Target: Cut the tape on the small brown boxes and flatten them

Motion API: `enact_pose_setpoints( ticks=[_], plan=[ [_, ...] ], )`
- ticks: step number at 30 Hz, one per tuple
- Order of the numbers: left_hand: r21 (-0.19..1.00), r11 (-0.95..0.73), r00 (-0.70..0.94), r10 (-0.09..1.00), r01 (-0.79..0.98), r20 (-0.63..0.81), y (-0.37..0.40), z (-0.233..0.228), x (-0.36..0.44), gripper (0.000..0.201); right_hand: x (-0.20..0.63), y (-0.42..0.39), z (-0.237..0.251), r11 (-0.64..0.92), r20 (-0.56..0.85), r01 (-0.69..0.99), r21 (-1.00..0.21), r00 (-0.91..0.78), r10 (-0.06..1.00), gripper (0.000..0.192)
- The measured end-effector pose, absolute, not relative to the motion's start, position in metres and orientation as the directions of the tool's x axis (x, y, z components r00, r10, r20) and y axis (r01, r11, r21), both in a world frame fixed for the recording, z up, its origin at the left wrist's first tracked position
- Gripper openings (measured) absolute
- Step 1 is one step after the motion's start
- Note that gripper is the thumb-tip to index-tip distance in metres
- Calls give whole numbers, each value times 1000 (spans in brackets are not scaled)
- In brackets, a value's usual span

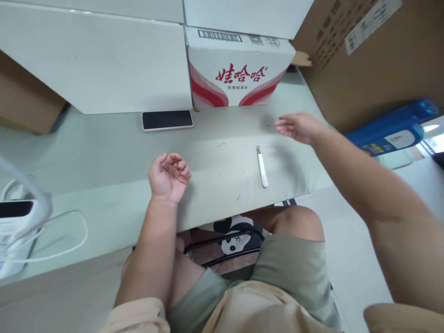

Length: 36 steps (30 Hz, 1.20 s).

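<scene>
**Between two hands: white cutter lying free on the counter**

On the pale green counter (104,152), between the two hands, lies a slim white utility cutter (262,168), flat on its side, metal tip pointing away from the person. Nothing touches it.

Right hand (299,126): hovers just above the counter, beyond and a little to the outside of the cutter's tip. Grip released, fingers loosely spread and pointing inward, palm down, holding nothing. The cutter sits nearer the body than this hand, close but apart from it. A small dark speck (268,123) lies on the counter just off the fingertips; too small to identify.

Left hand (169,176): rests on its wrist near the counter's front edge, palm turned up, fingers curled in toward the palm. Whether something small is pinched inside the curl, I cannot tell. The cutter lies well off to this hand's inner side, at about the same depth.

Placement reads as a working gap: the cutter lies in the open strip between both hands, reachable by either, clear of the boxes.

Beyond the left hand, a phone (167,120) lies face up against a white box (97,60). Beyond the cutter stands a red-printed carton (237,69). Past the right hand leans a brown cardboard box (374,60) with a blue package (391,127) beside it. Far outside the left hand, a white cable (69,231) loops across the counter.
</scene>
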<state>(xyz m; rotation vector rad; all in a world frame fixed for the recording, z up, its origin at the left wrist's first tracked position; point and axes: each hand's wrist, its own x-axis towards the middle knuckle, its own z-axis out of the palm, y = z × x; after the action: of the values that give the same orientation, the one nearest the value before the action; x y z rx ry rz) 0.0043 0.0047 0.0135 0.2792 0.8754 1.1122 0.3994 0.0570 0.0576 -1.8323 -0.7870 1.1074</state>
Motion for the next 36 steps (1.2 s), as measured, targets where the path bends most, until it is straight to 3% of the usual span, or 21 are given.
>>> enact_pose_setpoints(
  ticks=[6, 13, 18, 21, 24, 31, 33, 36],
  plan=[
    [539, 358, 132, 902, -763, -412, -3, 24, -17, 35, 310, 30, 47, -519, -479, 223, -825, 209, 852, 3],
    [356, 164, 22, 928, -920, -371, -23, 31, -63, 34, 169, 61, 56, -323, -399, 470, -821, -68, 914, 8],
    [225, 39, -53, 920, -974, -389, -31, 33, -100, 36, 30, 94, 61, 116, -218, 691, -713, -377, 900, 24],
    [179, -30, -100, 912, -983, -397, -32, 34, -115, 34, -56, 115, 74, 469, 11, 670, -575, -567, 823, 33],
    [166, -64, -131, 892, -984, -433, -30, 34, -126, 33, -132, 137, 95, 689, 212, 618, -378, -666, 715, 36],
    [249, -104, -203, 886, -963, -417, -26, 30, -140, 29, -198, 158, 132, 719, 129, 690, -81, -708, 694, 31],
    [339, -150, -291, 863, -929, -414, -26, 28, -138, 28, -183, 151, 134, 748, 144, 663, -33, -737, 660, 32],
    [598, -286, -561, 754, -749, -342, -26, 23, -130, 21, -135, 139, 129, 770, 190, 638, -3, -756, 627, 23]
  ],
)
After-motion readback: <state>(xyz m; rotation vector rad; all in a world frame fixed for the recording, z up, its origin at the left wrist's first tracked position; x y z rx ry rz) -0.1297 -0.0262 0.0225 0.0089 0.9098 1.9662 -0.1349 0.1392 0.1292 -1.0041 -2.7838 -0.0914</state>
